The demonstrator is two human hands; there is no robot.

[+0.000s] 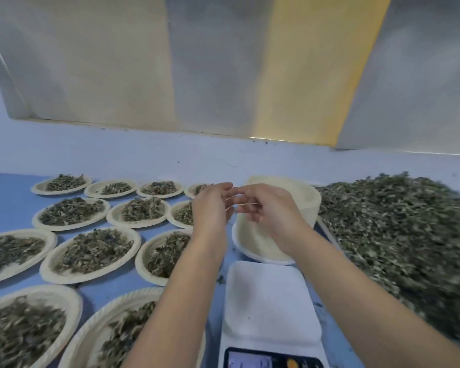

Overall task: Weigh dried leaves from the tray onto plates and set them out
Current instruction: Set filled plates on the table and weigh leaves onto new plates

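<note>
Head view, weighing station. The dried leaves [396, 235] lie heaped on a tray [329, 233] at the right. The heap runs out of view at the right and near edges, and only a short strip of the tray's left rim is visible. Just left of that rim stands one stack of empty plates [307, 203], far of the scale [268, 301]. The scale's white platform is bare and its display [250, 361] is cut by the near edge of the view. The left hand [213, 205] and right hand [266, 205] are raised over the stack's left side. Their fingers are loosely extended and the fingertips meet; motion blur hides whether anything thin lies between them. Twelve filled plates [135, 241] cover the left part of the blue desk [8, 205] in four rows: four far, then three, three, and two near. Neighbouring rims are nearly touching, with narrow blue gaps between rows. The left forearm hides the rightmost plate of several rows, and the near and leftmost plates are cropped by the view. Bare desk shows at the far left corner, beside the two far rows, and as a thin lane between the scale and the tray. The desk's far edge meets a pale wall [117, 152], above which hangs a slanted metallic panel [90, 62].
</note>
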